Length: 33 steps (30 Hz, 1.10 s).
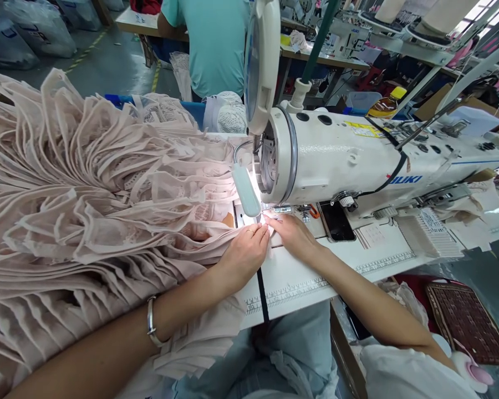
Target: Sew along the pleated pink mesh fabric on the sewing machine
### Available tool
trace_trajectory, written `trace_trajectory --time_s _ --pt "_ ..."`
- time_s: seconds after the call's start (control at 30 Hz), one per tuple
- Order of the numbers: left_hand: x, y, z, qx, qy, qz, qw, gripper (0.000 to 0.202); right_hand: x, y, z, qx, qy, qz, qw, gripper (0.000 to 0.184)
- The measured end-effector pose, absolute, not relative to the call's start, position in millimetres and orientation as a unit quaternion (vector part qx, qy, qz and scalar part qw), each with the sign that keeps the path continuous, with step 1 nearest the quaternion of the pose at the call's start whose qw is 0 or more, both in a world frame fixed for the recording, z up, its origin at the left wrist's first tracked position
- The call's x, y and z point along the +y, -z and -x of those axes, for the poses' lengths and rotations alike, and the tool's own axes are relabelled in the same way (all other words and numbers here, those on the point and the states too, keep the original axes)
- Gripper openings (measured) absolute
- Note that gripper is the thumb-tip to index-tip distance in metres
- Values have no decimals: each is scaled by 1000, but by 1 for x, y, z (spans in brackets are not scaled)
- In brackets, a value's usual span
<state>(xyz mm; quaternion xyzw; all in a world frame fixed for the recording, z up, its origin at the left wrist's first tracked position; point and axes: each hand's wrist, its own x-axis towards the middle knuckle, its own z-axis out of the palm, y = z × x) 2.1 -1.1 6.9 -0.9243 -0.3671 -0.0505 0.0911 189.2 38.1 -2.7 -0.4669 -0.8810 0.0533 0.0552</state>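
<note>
A white sewing machine (341, 152) stands over the table, and its lit needle area is partly hidden by a pale green lamp head (246, 191). Just in front of the needle area, my left hand (247, 252) pinches the edge of pale pink fabric (216, 244), fingers pressed together. Close on its right, my right hand (293, 233) has its fingertips closed on a small bit of the same fabric under the light. The fingertips of both hands nearly touch. A big heap of pale pink garment pieces (87, 183) spreads left of my hands and drapes over the front edge.
Right of my hands lie a phone (336, 220) and a small orange item (314, 211). A printed ruler (299, 291) runs along the table's front edge, crossed by a black strap (262, 293). A person in a teal shirt (216, 44) sits beyond the table.
</note>
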Motion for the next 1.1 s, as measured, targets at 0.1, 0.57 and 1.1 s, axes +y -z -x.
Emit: trace_trajectory --time_s 0.1,0.57,1.1 --pt "-1 -6 -3 -368 49 923 104 39 36 4 -189 -882 -54 466 45 45" --pt "0 4 1 -364 127 917 106 36 43 4 -202 -878 -161 441 95 56" --pt "4 10 6 -361 160 914 92 36 40 -8 -192 -862 -144 480 74 48"
